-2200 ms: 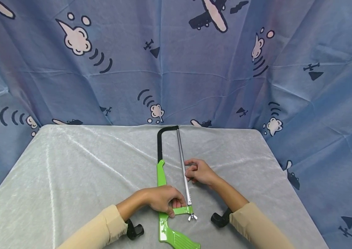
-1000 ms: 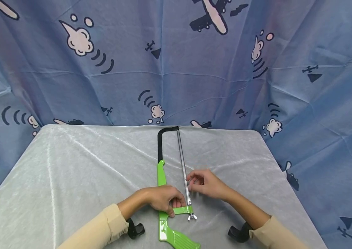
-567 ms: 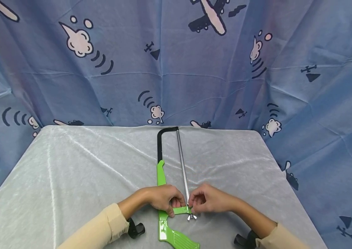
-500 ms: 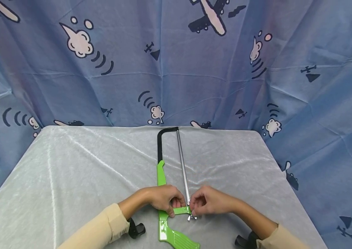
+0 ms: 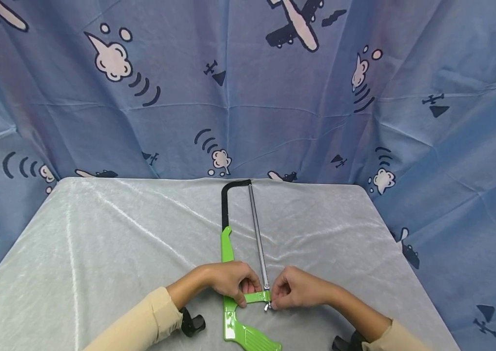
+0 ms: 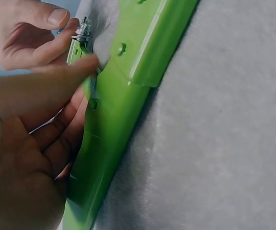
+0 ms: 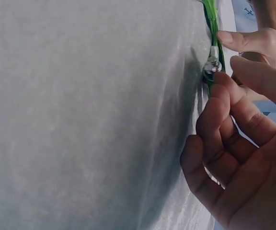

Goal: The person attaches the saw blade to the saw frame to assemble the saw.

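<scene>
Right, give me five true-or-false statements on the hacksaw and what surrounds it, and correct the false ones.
1. The left grip holds the hacksaw by its green part. True.
2. The right grip is at the silver wing nut. True.
3. The wing nut sits at the saw's far end. False: it sits at the near end, by the green handle.
4. In the head view, the blade runs right of the black bar. True.
5. The table covering is blue and patterned. False: the cloth is grey; the curtain behind is blue and patterned.
</scene>
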Action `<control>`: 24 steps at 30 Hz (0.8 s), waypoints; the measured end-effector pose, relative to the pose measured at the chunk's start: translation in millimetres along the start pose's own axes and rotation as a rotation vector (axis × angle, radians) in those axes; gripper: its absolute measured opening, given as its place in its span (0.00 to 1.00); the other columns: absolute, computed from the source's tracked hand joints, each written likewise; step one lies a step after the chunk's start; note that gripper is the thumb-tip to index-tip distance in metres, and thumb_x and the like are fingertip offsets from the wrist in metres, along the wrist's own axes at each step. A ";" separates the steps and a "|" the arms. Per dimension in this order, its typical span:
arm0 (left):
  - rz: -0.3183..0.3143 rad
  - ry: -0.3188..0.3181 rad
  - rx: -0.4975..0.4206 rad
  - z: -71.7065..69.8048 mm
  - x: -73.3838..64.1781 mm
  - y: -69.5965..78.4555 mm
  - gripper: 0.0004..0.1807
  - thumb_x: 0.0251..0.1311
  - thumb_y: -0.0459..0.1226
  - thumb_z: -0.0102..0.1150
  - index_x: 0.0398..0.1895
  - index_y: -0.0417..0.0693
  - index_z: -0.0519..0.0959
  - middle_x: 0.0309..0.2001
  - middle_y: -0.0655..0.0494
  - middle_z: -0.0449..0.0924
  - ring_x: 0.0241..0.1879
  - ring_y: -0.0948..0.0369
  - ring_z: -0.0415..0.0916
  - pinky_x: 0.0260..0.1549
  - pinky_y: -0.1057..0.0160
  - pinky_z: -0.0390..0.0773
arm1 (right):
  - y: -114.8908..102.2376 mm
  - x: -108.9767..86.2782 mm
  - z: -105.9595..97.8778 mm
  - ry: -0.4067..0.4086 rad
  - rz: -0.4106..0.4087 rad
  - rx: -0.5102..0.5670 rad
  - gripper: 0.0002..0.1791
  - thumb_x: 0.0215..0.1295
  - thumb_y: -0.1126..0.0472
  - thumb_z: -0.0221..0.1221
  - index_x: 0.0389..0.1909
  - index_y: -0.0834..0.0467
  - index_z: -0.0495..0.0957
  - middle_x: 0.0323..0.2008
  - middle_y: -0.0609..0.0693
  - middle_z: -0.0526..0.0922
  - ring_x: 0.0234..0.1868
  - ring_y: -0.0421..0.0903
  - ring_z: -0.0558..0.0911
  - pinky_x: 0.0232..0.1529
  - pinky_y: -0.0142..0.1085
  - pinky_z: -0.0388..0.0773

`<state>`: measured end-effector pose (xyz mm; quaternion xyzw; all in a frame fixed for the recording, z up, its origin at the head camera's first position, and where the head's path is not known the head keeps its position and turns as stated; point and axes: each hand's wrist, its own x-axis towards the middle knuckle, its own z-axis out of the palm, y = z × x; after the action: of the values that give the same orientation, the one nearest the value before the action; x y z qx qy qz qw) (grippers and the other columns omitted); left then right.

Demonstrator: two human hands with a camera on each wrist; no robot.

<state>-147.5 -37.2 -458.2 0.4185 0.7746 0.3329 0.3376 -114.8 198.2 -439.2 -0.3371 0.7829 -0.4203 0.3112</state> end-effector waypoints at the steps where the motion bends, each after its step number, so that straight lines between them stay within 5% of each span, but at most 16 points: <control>1: 0.008 0.001 -0.005 0.1 -0.2 -0.7 0.17 0.46 0.28 0.76 0.42 0.44 0.84 0.27 0.67 0.75 0.31 0.72 0.72 0.36 0.74 0.74 | 0.1 0.0 0.6 0.004 0.008 -0.003 0.04 0.57 0.66 0.68 0.24 0.61 0.85 0.17 0.38 0.79 0.18 0.28 0.72 0.19 0.23 0.69; 11: 0.079 -0.001 -0.065 0.0 -1.8 -6.3 0.16 0.49 0.35 0.76 0.43 0.43 0.84 0.27 0.68 0.76 0.30 0.75 0.72 0.35 0.75 0.75 | 0.0 -1.0 8.2 0.036 0.050 -0.036 0.13 0.59 0.59 0.68 0.19 0.61 0.85 0.13 0.39 0.75 0.14 0.25 0.64 0.15 0.22 0.58; 18: 0.076 -0.013 -0.089 -1.4 -3.2 -7.0 0.18 0.49 0.30 0.75 0.45 0.40 0.84 0.30 0.66 0.77 0.32 0.73 0.73 0.37 0.74 0.75 | -2.1 2.2 15.4 0.078 0.125 -0.052 0.23 0.60 0.52 0.68 0.13 0.64 0.80 0.10 0.34 0.68 0.11 0.25 0.59 0.13 0.23 0.53; 24: 0.075 -0.027 -0.115 -2.7 -4.2 -6.9 0.20 0.49 0.28 0.74 0.48 0.39 0.83 0.31 0.65 0.77 0.33 0.71 0.74 0.38 0.73 0.76 | -5.2 3.6 11.6 0.032 0.128 -0.036 0.23 0.61 0.54 0.67 0.14 0.67 0.78 0.10 0.35 0.67 0.12 0.26 0.59 0.15 0.24 0.53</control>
<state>-150.9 -44.5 -461.2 0.4319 0.7333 0.3834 0.3588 -106.6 188.0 -440.6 -0.2852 0.8150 -0.3909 0.3188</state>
